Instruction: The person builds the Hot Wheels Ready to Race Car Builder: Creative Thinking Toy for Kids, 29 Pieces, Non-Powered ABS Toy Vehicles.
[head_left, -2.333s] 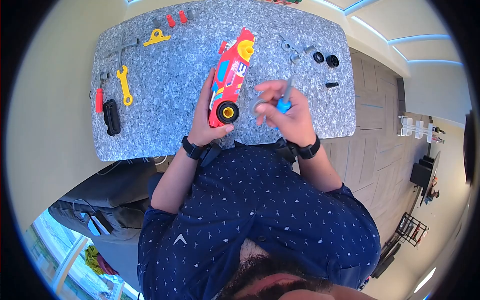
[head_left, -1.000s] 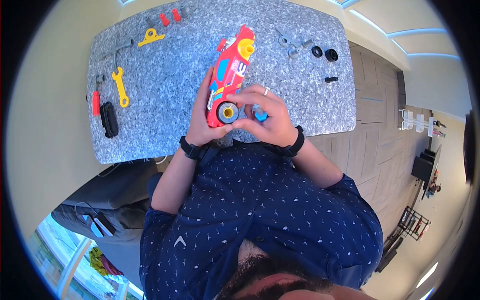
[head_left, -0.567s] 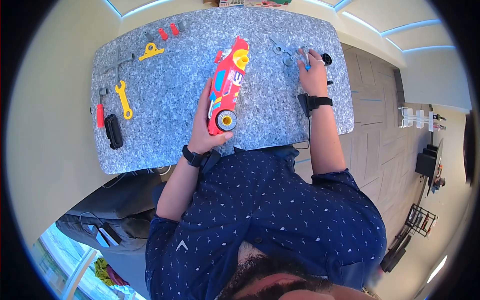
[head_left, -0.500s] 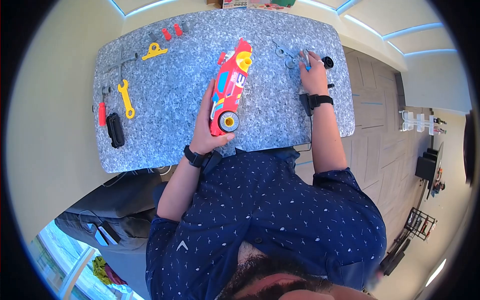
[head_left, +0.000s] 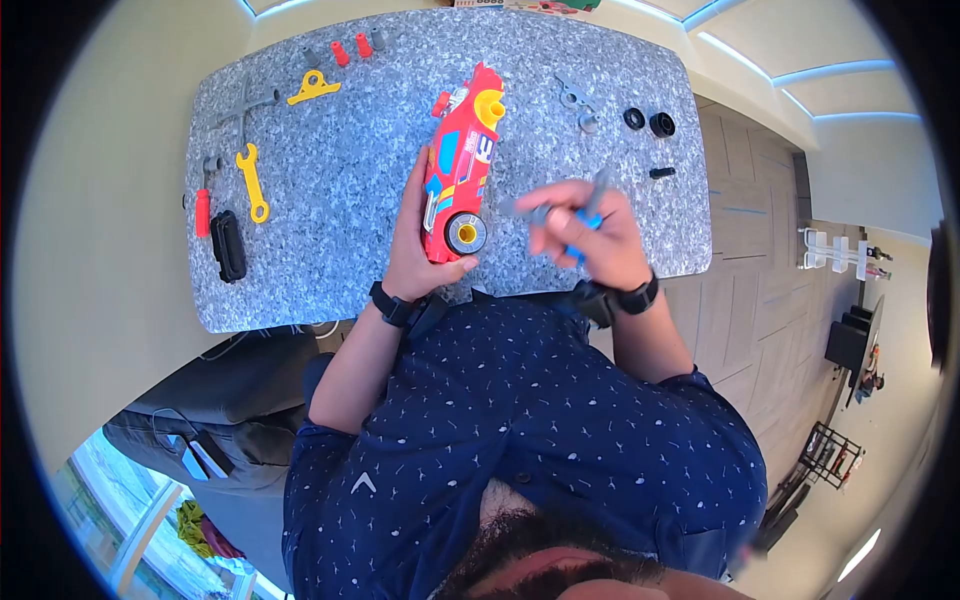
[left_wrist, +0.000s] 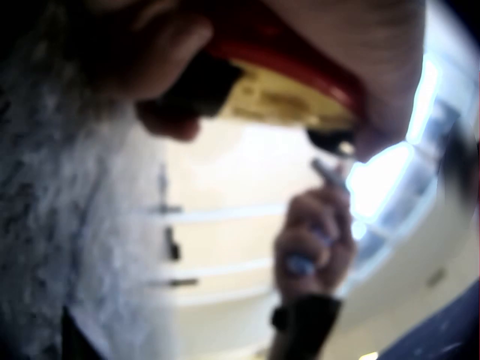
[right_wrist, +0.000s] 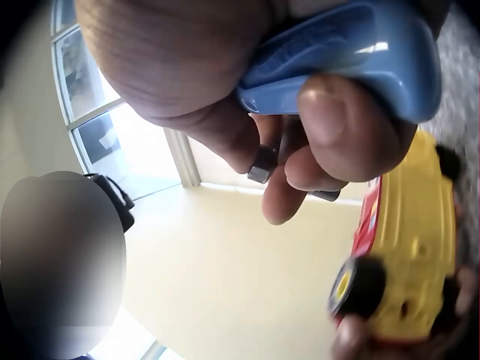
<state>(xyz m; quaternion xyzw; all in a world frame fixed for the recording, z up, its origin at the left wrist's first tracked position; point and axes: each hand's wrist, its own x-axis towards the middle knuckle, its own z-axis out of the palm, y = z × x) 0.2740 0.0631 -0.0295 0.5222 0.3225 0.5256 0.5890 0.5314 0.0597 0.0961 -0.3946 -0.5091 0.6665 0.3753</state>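
Note:
My left hand (head_left: 412,262) holds a red toy race car (head_left: 461,170) by its rear, nose pointing away over the table. The near wheel (head_left: 455,223) faces up, with a grey ring around its yellow hub. To the right of the car, my right hand (head_left: 614,252) grips a blue-handled screwdriver (right_wrist: 341,64) in its curled fingers, shaft pointing up and away. The same hand pinches a small grey bolt (right_wrist: 262,165) between thumb and fingertips, apart from the car. The car's yellow underside shows in the right wrist view. The left wrist view is blurred.
At the table's right lie a grey flat bar (head_left: 572,92), a grey piece (head_left: 587,122), black wheel parts (head_left: 662,124) and a black peg (head_left: 662,173). On the left are a yellow wrench (head_left: 251,185), a red-handled tool (head_left: 203,213), a black part (head_left: 228,247) and a grey cross-shaped tool (head_left: 240,108).
A grey ring left my right hand and sits on the wheel. My right hand reached to the parts at right, took a grey bolt and came back towards the car. My left hand kept holding the car.

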